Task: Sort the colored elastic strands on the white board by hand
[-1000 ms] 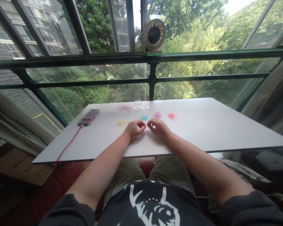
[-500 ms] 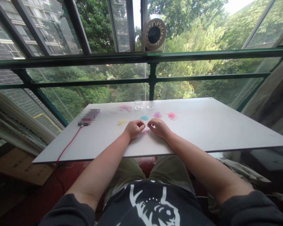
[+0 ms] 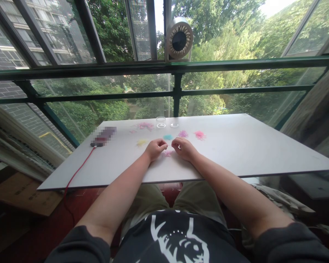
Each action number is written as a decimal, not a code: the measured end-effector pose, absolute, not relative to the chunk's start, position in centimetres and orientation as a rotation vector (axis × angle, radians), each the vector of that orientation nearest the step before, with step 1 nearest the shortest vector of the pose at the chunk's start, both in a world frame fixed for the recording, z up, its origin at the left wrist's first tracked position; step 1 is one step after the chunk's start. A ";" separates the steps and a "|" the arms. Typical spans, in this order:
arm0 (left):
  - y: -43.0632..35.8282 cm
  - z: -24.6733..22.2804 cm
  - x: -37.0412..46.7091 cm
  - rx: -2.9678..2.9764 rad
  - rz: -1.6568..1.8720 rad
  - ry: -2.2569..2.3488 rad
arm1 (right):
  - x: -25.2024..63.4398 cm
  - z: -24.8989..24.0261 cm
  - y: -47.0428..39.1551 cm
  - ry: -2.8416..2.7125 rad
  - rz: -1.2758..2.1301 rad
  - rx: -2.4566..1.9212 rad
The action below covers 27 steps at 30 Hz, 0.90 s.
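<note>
My left hand (image 3: 155, 149) and my right hand (image 3: 184, 148) face each other above the white table, fingertips pinched. Between them stretches a thin pale strand (image 3: 169, 145), too small to name for certain. Just below the fingers lies a pinkish-purple pile of small thin pieces (image 3: 167, 153). Past the hands are a teal pile (image 3: 168, 137), a purple pile (image 3: 183, 133) and a bright pink pile (image 3: 200, 135). A yellow pile (image 3: 142, 143) sits left of my left hand, with a pale pink pile (image 3: 145, 126) farther back.
Two small clear containers (image 3: 161, 122) stand near the far edge of the white table (image 3: 249, 146). At the left lies a blurred-out device (image 3: 103, 137) with a red cable (image 3: 79, 168) running off the front edge. Behind the table is a green railing (image 3: 112, 96).
The gap between my fingertips has widened slightly, so the pale strand shows more clearly. The piles and containers have stayed put.
</note>
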State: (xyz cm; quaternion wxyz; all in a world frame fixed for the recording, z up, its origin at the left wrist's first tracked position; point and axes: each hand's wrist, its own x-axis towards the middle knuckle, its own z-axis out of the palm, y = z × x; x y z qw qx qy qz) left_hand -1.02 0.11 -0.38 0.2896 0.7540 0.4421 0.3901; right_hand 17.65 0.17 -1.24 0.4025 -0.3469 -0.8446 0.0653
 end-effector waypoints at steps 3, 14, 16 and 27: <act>0.3 -0.5 -1.1 1.979 1.064 1.161 | 17.7 -1.2 0.2 -2.118 0.176 -0.881; 0.1 -0.6 -1.1 2.045 1.090 1.197 | 18.0 -0.9 -0.2 -2.119 0.280 -0.917; -0.2 -0.5 -1.0 2.090 1.061 1.198 | 17.7 -0.9 -0.3 -2.163 0.267 -0.906; -0.6 -0.1 -0.7 2.196 0.956 1.192 | 17.6 -1.4 0.1 -2.188 0.201 -0.920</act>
